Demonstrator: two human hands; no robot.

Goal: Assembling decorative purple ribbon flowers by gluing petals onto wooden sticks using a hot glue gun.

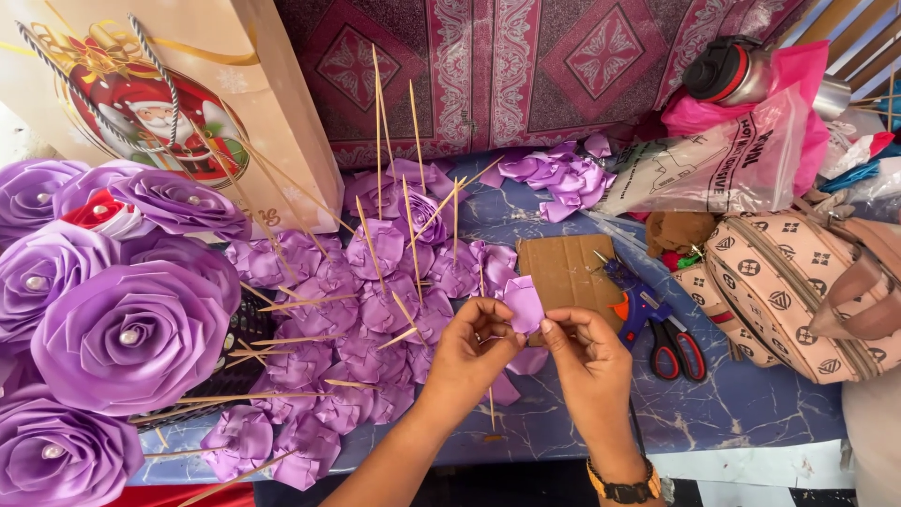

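While pinching a purple ribbon petal (pixel 523 303) at middle frame, left hand (pixel 474 352) and right hand (pixel 591 361) close together. Done: big purple roses (pixel 127 338) at left. Left: heaped small stick buds (pixel 375 291), not yet full flowers.

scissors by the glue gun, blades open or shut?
Shut, as far as shows. The scissors lie flat on the blue table, red-black handle loops side by side; the blade end is tucked under the glue gun.
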